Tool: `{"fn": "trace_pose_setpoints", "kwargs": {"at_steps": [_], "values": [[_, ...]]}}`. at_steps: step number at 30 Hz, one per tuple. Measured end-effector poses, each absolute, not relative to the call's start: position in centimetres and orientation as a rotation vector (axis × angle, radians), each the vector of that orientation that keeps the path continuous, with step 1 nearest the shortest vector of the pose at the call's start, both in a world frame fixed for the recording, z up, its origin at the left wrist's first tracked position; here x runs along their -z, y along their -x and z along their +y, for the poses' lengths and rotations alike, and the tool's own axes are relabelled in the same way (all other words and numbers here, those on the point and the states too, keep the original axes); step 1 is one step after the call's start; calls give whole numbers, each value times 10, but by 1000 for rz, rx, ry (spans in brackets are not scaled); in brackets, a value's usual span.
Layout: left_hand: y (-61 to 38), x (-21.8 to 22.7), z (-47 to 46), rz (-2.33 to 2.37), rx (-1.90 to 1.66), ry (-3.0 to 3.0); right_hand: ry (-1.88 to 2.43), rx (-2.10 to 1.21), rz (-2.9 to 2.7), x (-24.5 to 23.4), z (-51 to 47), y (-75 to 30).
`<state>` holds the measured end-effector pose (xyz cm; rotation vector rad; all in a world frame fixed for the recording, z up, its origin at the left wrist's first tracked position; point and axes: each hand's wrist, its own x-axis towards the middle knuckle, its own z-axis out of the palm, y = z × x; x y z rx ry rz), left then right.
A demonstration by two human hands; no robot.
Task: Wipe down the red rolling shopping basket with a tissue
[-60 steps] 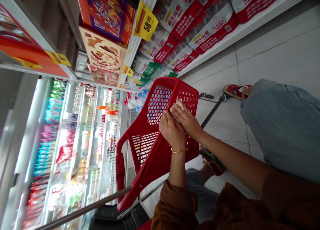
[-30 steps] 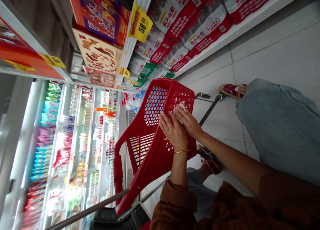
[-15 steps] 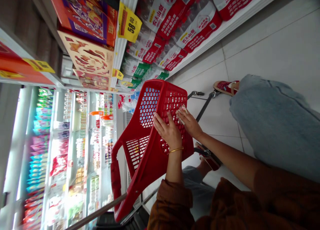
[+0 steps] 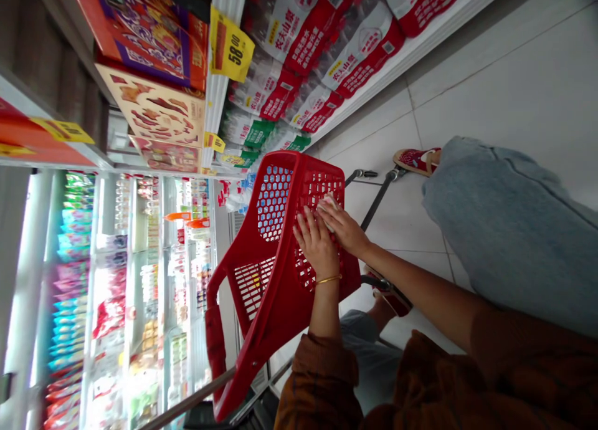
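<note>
My right hand [image 4: 341, 226] presses its fingers on a small pale packet [image 4: 328, 202], pinning it against the inside of a red plastic shopping basket [image 4: 275, 299]. Beside it my left hand [image 4: 316, 243] lies flat on the basket's perforated wall, fingers spread, holding nothing. A gold bangle [image 4: 328, 280] circles my left wrist. Brown sleeves [image 4: 322, 374] cover both forearms higher up. The packet's print is too small and partly hidden by my fingers, so I cannot read it.
A lit refrigerated case [image 4: 149, 274] of packaged goods stands at the left. Shelves hold plastic-wrapped bottled water packs [image 4: 317, 50] and gift boxes [image 4: 152, 112], with a yellow 58.00 price tag [image 4: 231, 47]. The basket stands on a metal trolley frame [image 4: 378, 196] over white floor tiles [image 4: 490, 106], beside a jeans-clad leg [image 4: 504, 230].
My left hand has moved off the packet and now lies flat on the basket wall. My right hand stays on the packet. The whole view has drifted slightly left.
</note>
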<state>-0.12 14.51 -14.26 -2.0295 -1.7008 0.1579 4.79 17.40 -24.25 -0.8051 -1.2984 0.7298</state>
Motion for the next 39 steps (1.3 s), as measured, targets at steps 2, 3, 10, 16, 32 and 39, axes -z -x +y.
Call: {"fn": "trace_pose_setpoints", "kwargs": {"at_steps": [2, 3, 10, 16, 32, 39], "values": [[0, 143, 144, -1694, -166, 2049, 809, -720, -1314, 249, 174, -47], [0, 143, 144, -1695, -168, 2060, 814, -717, -1314, 253, 174, -46], [5, 149, 141, -1685, -214, 2140, 882, -736, -1295, 279, 169, -37], [8, 149, 141, -1650, -234, 2118, 955, -839, -1217, 296, 162, -32], [4, 139, 149, -1612, -128, 2067, 831, -768, -1138, 223, 193, -49], [1, 138, 159, -1591, -88, 2046, 808, -735, -1217, 228, 206, -51]]}}
